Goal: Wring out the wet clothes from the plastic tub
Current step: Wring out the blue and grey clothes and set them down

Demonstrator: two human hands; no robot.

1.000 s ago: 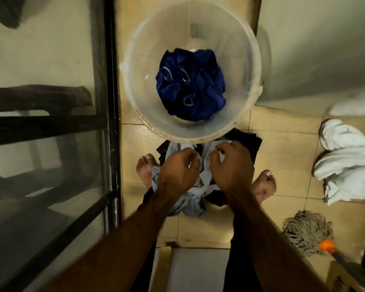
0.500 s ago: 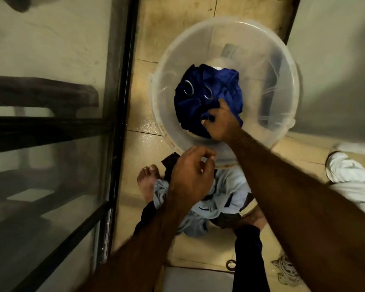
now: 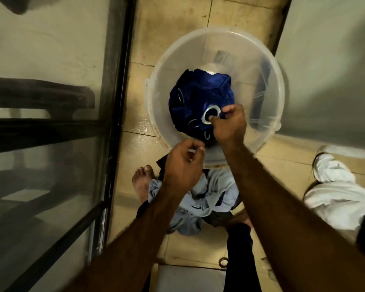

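A clear plastic tub [image 3: 268, 66] stands on the tiled floor ahead of me. Inside it lies a bunched dark blue cloth [image 3: 200, 93] with metal eyelet rings. My right hand [image 3: 230, 123] reaches into the tub and pinches the blue cloth at one ring, lifting that edge. My left hand [image 3: 183, 165] hovers just outside the tub's near rim, fingers loosely curled and holding nothing. A pale blue-grey garment [image 3: 215, 197] lies heaped on the floor between my feet, below the left hand.
A dark-framed glass door [image 3: 114, 123] runs along the left. A pale wall [image 3: 329, 60] closes the right side. White cloth [image 3: 335, 192] lies piled on the floor at right. My bare left foot [image 3: 140, 178] stands beside the heap.
My right hand left the pale garment, reached into the tub and took hold of the blue cloth at a ring. My left hand let go and rose toward the rim.
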